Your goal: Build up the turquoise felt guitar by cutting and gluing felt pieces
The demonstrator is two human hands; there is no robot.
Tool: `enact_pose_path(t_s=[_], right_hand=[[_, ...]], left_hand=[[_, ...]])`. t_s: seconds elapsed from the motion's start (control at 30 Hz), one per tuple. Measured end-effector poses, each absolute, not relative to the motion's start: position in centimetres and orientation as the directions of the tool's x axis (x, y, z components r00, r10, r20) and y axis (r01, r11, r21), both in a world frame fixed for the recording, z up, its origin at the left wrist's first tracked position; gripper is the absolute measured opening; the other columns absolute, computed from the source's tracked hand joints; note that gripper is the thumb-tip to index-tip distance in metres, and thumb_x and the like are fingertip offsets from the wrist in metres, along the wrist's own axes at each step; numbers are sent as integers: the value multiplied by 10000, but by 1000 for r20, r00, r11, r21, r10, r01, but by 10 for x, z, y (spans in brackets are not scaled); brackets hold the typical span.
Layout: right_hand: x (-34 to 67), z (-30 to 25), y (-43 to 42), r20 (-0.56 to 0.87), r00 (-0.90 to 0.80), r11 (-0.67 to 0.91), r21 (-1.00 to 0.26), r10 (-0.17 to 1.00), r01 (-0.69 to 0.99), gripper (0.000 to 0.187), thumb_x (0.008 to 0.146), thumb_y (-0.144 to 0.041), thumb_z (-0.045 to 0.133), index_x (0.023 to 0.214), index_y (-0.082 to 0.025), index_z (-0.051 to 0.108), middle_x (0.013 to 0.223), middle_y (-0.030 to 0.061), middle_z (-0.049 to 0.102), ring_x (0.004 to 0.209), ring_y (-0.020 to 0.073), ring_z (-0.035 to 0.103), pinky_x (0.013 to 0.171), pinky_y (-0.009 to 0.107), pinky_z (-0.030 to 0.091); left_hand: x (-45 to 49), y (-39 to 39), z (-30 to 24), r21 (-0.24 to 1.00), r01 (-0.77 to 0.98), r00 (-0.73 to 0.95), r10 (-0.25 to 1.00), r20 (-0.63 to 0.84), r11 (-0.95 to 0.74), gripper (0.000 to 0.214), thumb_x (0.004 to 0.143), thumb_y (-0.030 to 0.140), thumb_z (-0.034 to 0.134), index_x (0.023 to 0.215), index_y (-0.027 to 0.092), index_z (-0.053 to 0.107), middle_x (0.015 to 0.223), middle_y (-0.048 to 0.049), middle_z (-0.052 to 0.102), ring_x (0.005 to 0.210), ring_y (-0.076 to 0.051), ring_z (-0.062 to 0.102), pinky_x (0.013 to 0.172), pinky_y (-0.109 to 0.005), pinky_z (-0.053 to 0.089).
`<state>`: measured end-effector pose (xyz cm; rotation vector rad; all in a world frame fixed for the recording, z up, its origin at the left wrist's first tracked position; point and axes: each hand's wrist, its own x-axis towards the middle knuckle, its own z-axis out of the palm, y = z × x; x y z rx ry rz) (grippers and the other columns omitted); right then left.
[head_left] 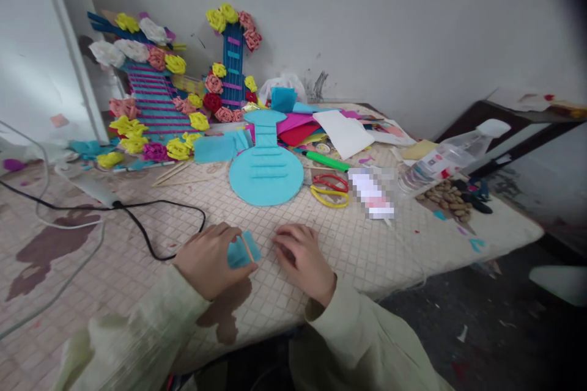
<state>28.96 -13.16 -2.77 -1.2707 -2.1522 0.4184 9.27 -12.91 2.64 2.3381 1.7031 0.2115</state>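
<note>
Left hand (208, 264) clamped on small light-blue paper piece (236, 254) and thin pale wooden stick (247, 247), near flat light-blue guitar-shaped cutout (266, 190); right hand (303, 258) curled just beside, can't tell if gripping.

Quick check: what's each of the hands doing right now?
Left hand: holding a thin wooden stick and blue paper.
Right hand: open, fingers loosely curled, nothing visible in it.

- You see glare on the left panel (25, 67).
- Your floor (435, 321) lies dim, lower right.
- Black shading eats your right corners.
- Blocky pixels mask a patch (372, 193) beside your bottle (438, 164).
</note>
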Motion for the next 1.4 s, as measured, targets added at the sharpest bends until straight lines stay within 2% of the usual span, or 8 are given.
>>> enact_pose_path(t_s=[0.13, 0.33, 0.53, 0.63, 0.97, 1.4], right_hand=[[290, -27, -132, 326, -370, 493, -541, 870, 681, 160, 850, -193, 506, 959, -197, 623, 1061, 54, 585, 1000, 205, 474, 881, 391, 346], [291, -24, -133, 304, -379, 486, -546, 874, 683, 178, 851, -204, 502, 976, -200, 629, 1072, 62, 577, 1007, 210, 463, 890, 398, 332], [292, -26, -137, 298, -547, 618, -479, 782, 623, 317, 819, -171, 540, 1103, -297, 604, 1149, 32, 525, 1048, 211, 411, 911, 404, 289], [293, -30, -137, 299, -585, 652, -443, 754, 615, 310, 815, -173, 542, 1090, -295, 616, 1150, 38, 519, 1045, 225, 394, 899, 424, 276], [293, -33, -136, 312, -592, 667, -425, 743, 612, 248, 813, -167, 546, 1008, -275, 655, 1139, 26, 523, 1031, 211, 385, 894, 397, 278], [293, -32, -136, 354, -567, 665, -479, 744, 573, 310, 809, -152, 543, 1062, -295, 650, 1109, 27, 554, 1023, 219, 399, 888, 411, 289]], left_hand=[[98, -124, 26, 260, 921, 315, 947, -61, -290, 409, 658, 447, 607, 946, 160, 564, 944, -125, 628, 903, -316, 582, 755, -424, 438], [98, -121, 22, 295, 909, 323, 945, -55, -294, 380, 637, 448, 607, 903, 179, 570, 910, -127, 639, 870, -325, 593, 722, -416, 434], [98, -123, 21, 295, 920, 299, 949, -104, -258, 363, 660, 443, 579, 925, 198, 542, 922, -93, 649, 878, -283, 597, 745, -376, 418], [99, -122, 24, 272, 931, 292, 943, -160, -242, 342, 664, 427, 572, 915, 198, 530, 924, -72, 646, 898, -259, 593, 774, -354, 419], [100, -114, 23, 239, 939, 293, 940, -171, -249, 326, 645, 442, 591, 861, 209, 521, 887, -58, 642, 861, -242, 597, 749, -345, 434], [101, -112, 24, 204, 942, 303, 937, -175, -266, 307, 649, 445, 579, 837, 208, 527, 875, -66, 648, 835, -248, 602, 721, -348, 434]])
